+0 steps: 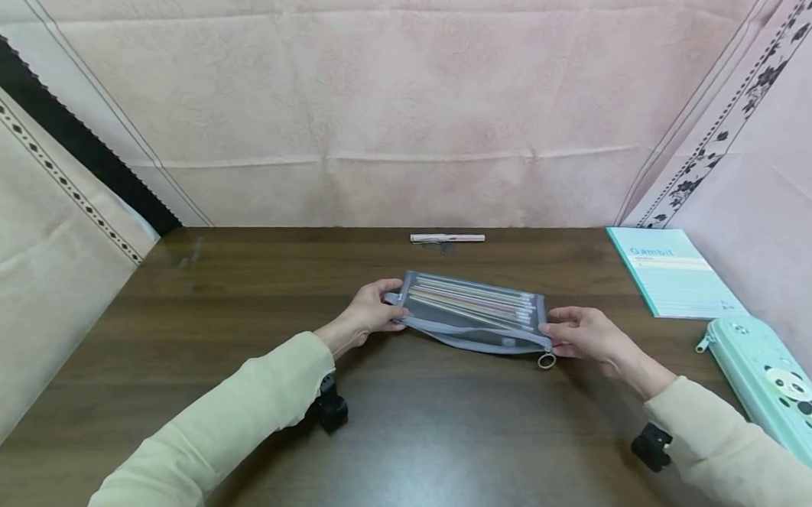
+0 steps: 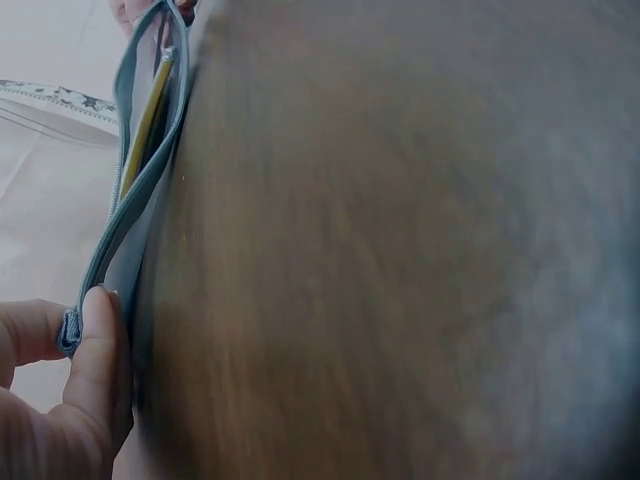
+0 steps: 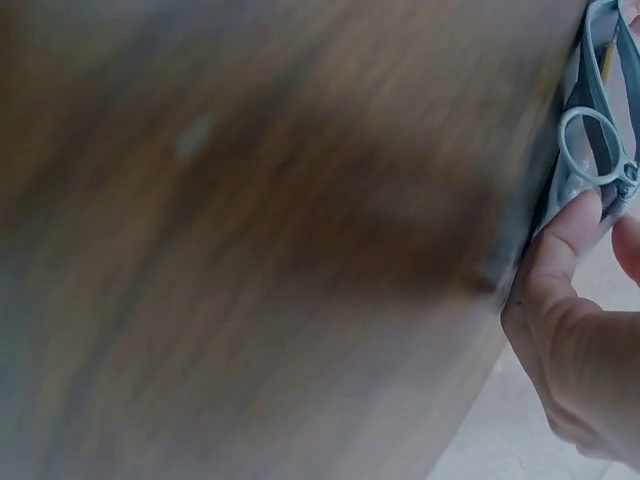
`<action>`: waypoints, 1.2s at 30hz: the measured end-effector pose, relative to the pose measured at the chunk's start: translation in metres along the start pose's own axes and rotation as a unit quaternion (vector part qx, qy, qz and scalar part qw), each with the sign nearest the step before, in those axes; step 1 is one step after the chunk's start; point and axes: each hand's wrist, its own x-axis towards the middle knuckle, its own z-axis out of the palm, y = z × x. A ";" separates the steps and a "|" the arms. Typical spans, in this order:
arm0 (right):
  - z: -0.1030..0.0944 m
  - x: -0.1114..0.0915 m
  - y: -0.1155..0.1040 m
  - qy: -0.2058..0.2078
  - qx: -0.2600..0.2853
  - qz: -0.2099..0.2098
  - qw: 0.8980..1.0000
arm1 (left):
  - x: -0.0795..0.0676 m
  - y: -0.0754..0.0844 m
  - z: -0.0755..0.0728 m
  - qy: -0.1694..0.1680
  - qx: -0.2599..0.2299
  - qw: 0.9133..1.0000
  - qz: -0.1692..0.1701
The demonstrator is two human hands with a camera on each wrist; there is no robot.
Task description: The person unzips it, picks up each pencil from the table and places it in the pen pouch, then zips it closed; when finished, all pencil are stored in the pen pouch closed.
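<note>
A grey-blue see-through zip pouch (image 1: 457, 337) with several pencils (image 1: 472, 299) inside is held over the brown table. My left hand (image 1: 371, 311) pinches its left end between thumb and fingers. At the opposite end, my right hand (image 1: 590, 341) grips the corner near a round zip-pull ring (image 1: 546, 368). The pouch's long zipped edge faces me and gapes apart; through the gap in the left wrist view a yellow pencil (image 2: 145, 130) shows. In the right wrist view the ring (image 3: 564, 150) hangs beside my thumb.
A white pen (image 1: 448, 239) lies at the table's back edge. To the right are a turquoise "Gambit" notebook (image 1: 680, 279) and a mint panda pencil case (image 1: 772, 372). Light cloth (image 1: 413, 116) hangs behind the table and at both sides.
</note>
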 end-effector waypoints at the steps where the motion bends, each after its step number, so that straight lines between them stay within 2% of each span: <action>1: 0.001 0.002 0.000 -0.005 0.013 0.005 1.000 | 0.000 0.000 -0.001 0.000 0.003 1.000 0.000; 7: 0.008 0.012 -0.005 -0.014 0.085 0.012 0.996 | 0.000 0.000 -0.010 0.006 0.033 0.999 0.019; 13: 0.016 0.018 -0.009 -0.024 0.134 0.008 0.991 | 0.004 0.002 -0.021 0.024 0.115 0.992 0.039; 17: 0.021 0.020 -0.011 -0.022 0.145 0.001 0.989 | 0.004 0.005 -0.030 0.043 0.206 0.976 0.061; 21: 0.023 0.022 -0.012 -0.015 0.147 -0.004 0.989 | -0.001 0.013 -0.032 0.097 0.262 0.952 0.127; 24: 0.023 0.021 -0.012 -0.012 0.154 -0.005 0.988 | -0.010 0.020 -0.017 0.114 0.244 0.943 0.193; 25: 0.022 0.020 -0.012 -0.012 0.155 -0.005 0.988 | -0.014 0.022 -0.008 0.104 0.237 0.943 0.211; 27: 0.022 0.019 -0.012 -0.010 0.158 -0.005 0.987 | -0.022 0.022 0.013 0.059 0.216 0.947 0.229; 29: 0.022 0.018 -0.011 -0.010 0.162 -0.003 0.987 | -0.030 0.020 0.037 -0.005 0.188 0.958 0.215; 32: 0.023 0.018 -0.011 -0.008 0.165 0.001 0.986 | -0.039 0.012 0.069 -0.078 0.143 0.973 0.161; 34: 0.025 0.018 -0.012 -0.007 0.167 0.004 0.986 | -0.042 0.007 0.085 -0.100 0.111 0.981 0.123; 36: 0.026 0.018 -0.012 -0.005 0.168 0.006 0.986 | -0.044 0.005 0.097 -0.108 0.091 0.984 0.106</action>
